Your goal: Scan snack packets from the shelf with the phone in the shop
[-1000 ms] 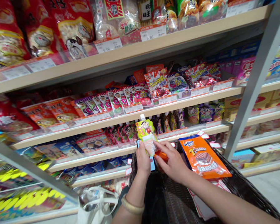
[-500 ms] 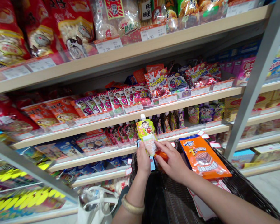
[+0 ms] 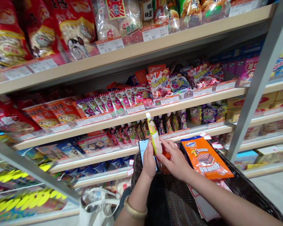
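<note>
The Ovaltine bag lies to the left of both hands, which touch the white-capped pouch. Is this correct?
The side is wrong: the head view shows the Ovaltine bag to the right of the left hand and the right hand. Both do touch the white-capped pouch.

Both forearms (image 3: 215,191) are stretched forward; the left hand (image 3: 150,164) is held thumb extended, and the right hand (image 3: 174,160) is angled inward, its fingers slightly spread.
</note>
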Motion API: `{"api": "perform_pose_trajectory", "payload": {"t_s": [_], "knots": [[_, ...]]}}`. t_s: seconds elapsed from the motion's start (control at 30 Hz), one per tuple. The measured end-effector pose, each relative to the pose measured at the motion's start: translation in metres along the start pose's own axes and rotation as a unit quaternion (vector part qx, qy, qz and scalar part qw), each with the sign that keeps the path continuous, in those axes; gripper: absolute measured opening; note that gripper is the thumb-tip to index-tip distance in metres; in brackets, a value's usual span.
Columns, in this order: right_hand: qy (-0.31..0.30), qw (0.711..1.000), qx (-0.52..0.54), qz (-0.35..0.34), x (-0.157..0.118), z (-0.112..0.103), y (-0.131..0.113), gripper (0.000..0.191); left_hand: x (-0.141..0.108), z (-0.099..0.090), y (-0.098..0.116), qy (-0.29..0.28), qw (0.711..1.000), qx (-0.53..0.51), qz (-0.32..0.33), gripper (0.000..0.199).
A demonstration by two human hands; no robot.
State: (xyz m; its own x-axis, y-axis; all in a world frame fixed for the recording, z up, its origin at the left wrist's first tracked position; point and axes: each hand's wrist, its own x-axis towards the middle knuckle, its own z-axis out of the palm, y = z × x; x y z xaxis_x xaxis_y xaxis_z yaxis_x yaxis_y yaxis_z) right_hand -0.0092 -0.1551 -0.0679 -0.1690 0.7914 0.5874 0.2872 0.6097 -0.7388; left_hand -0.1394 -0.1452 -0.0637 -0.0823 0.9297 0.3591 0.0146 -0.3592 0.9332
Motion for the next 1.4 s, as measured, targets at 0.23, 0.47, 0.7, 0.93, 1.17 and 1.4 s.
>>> {"api": "perform_pose_trajectory", "payload": {"t_s": [0.23,0.47,0.7,0.93,1.17,1.4], "knots": [[0.022,0.998,0.036,0.04,0.006,0.0,0.002,0.046,-0.007,0.005,0.01,-0.07,0.98,0.158,0.096,0.059],[0.023,0.983,0.158,0.09,0.008,0.003,0.004,0.043,-0.006,0.008,0.001,-0.022,0.976,0.194,0.098,0.065],[0.048,0.967,0.222,0.115,0.007,0.004,0.006,0.038,-0.005,0.01,-0.005,0.029,0.977,0.189,0.094,0.068],[0.049,0.974,0.188,0.116,0.008,0.004,0.007,0.03,-0.005,0.013,-0.001,0.059,0.981,0.173,0.06,0.051],[0.103,0.992,0.065,0.023,0.008,-0.002,0.003,0.039,-0.007,0.016,0.005,0.064,0.984,0.161,0.045,0.043],[0.194,0.973,-0.038,-0.12,0.003,-0.002,0.002,0.067,-0.007,0.017,0.007,0.068,0.983,0.164,0.051,0.045]]}}
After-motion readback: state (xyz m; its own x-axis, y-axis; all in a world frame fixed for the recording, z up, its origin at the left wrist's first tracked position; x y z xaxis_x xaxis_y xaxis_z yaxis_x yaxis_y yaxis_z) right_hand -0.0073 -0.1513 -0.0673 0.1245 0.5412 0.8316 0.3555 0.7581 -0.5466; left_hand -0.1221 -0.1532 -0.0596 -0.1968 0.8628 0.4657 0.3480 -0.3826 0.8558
